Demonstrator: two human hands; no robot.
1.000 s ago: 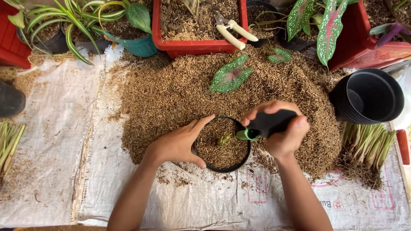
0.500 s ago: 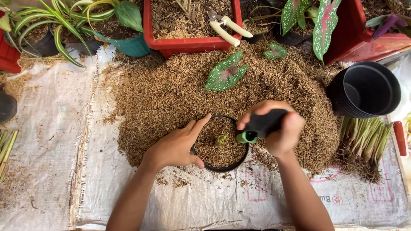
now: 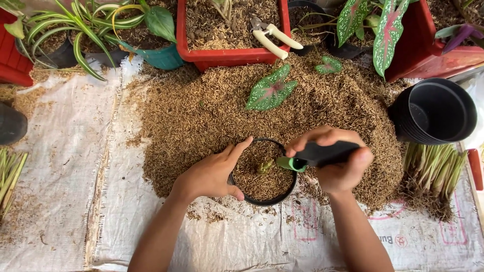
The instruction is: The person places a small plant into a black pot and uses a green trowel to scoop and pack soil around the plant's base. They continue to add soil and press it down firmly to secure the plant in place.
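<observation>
Head view, worked from the near edge outward: a white woven sack (image 3: 60, 166) is spread as the ground cover, and red printed marks are seen on it at 5 o'clock, near the right forearm; their shape is partly hidden by husk.

At the centre a small black pot (image 3: 264, 171) is steadied by the left hand (image 3: 212, 174), whose fingers are curled round its 9 o'clock rim, thumb on the near edge. The right hand (image 3: 335, 161) is closed fully round the black handle of a tool (image 3: 315, 155) with a green collar, its tip pointed into the pot from 3 o'clock. What kind of tool head it bears cannot be told.

The pot is judged nearly filled: husk mix reaches close to the rim, and a small green shoot (image 3: 264, 166) is already set in its middle. Firming or topping up around the shoot appears to be what is left.

Beyond the pot a broad husk heap (image 3: 201, 116) is spread, with a red-veined leaf (image 3: 272, 90) lying on it at 12 o'clock. At 3 o'clock a stack of empty black pots (image 3: 433, 113) is lying tilted, and a bundle of cut green stems (image 3: 433, 166) is laid just below it.

Farthest off, at 12 o'clock, a red trough (image 3: 232, 55) holds husk and cream-handled shears (image 3: 275, 36); a striped plant (image 3: 85, 30) is seen at 10 o'clock.
</observation>
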